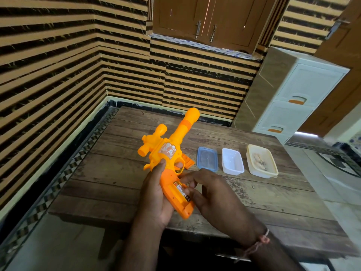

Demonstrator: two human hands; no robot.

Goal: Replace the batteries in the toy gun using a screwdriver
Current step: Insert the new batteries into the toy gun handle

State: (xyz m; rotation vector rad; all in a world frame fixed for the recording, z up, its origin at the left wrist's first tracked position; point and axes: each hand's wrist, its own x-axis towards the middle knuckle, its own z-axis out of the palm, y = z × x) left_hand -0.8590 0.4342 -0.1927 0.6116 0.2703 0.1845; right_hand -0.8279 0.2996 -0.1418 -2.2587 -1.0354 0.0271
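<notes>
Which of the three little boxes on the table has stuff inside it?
The cream box, farthest right in the row, holds some small pale pieces. The white box in the middle and the blue-rimmed box nearest the toy gun look empty.

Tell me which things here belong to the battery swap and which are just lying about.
In use:
- yellow and orange plastic toy gun, gripped by the left hand
- battery in the open grip compartment, touched by the right hand
- flat orange plastic piece behind the gun, likely its cover

Lying about:
- blue-rimmed clear tub
- white tub
- cream tub
- white plastic drawer unit
</notes>
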